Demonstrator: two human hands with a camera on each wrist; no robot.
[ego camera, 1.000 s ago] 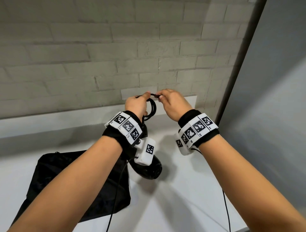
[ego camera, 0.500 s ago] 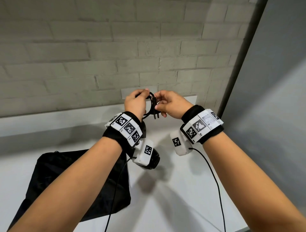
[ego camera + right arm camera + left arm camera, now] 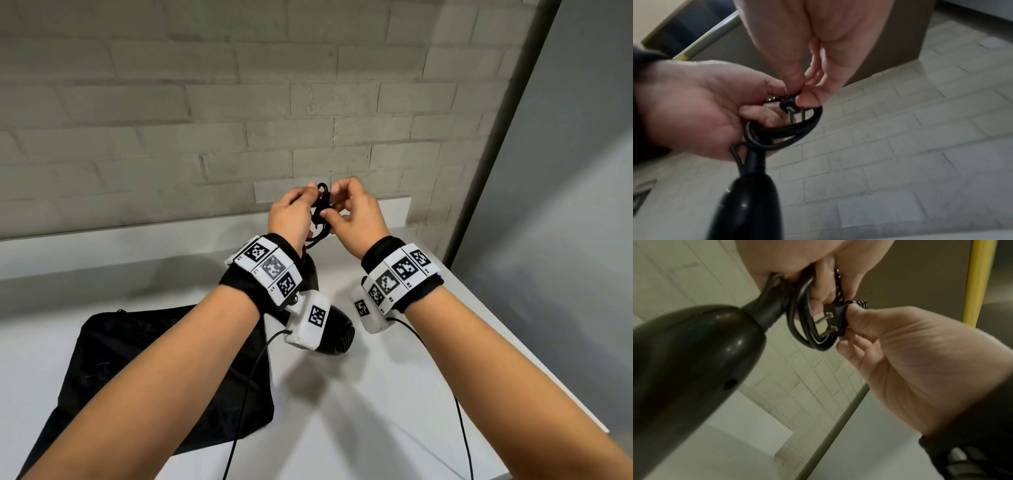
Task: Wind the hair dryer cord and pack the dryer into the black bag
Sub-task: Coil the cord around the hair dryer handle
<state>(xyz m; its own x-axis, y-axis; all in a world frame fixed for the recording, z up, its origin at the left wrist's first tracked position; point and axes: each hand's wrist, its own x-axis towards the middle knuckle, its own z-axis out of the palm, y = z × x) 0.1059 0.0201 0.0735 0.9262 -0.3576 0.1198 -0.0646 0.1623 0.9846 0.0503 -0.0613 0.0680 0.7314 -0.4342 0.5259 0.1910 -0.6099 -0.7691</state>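
Both forearms are bare from the elbow down. Each wrist wears a wide black fabric band (image 3: 239, 287) with a row of white square tiles (image 3: 270, 270) strapped across it, every tile printed with a black-and-white pixel code and a tiny label at its corner. Under the left wrist hangs a white boxy camera housing (image 3: 308, 322) bearing another code, joined by a small metal screw. The right wrist carries a like white housing (image 3: 368, 313) below its black band (image 3: 421, 291). A thin black cable (image 3: 459, 411) runs back from each housing along the arm.
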